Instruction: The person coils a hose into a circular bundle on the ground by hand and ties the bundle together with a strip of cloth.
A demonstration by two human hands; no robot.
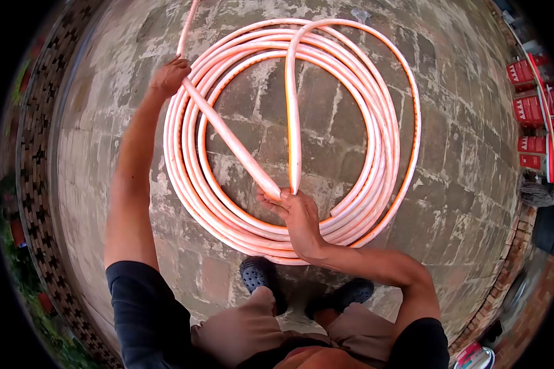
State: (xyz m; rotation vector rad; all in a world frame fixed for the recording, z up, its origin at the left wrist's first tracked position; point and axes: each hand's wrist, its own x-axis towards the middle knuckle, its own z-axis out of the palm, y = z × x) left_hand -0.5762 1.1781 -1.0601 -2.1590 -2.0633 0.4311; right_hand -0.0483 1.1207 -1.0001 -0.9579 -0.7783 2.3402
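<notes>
Pale pink, orange-striped hose [234, 138]: both hands on it. Left hand [169, 77]: fingers closed around the hose above the far left of the coil [173, 147]; a run leads away past them. Right hand [301, 218]: fingers narrow, holding the hose where two runs meet at a tight bend, over the near part of the coil. Rest of the hose lies in rings on the paving [461, 141], around and beyond the right fingers; one cut end [334, 212] is seen just to their right.

Handling, as judged: the bend at the right fingers looks sharp, so a rounder curve is better given there, with the wall not pinched flat. Twist is best let out by rolling the hose between the fingers rather than by forcing it. Span between the hands is best held lightly taut, the left grip loose enough for sliding. Crossing runs are to be watched for snags, and the dark clogs [261, 277] on the near side of the right fingers are best left outside the rings.

Containers: red packages [521, 72] are stacked well to the right of the fingers, contents not shown. A white-rimmed tub [490, 358] is seen low right, something red and white [469, 353] in or by it, unclear which.
</notes>
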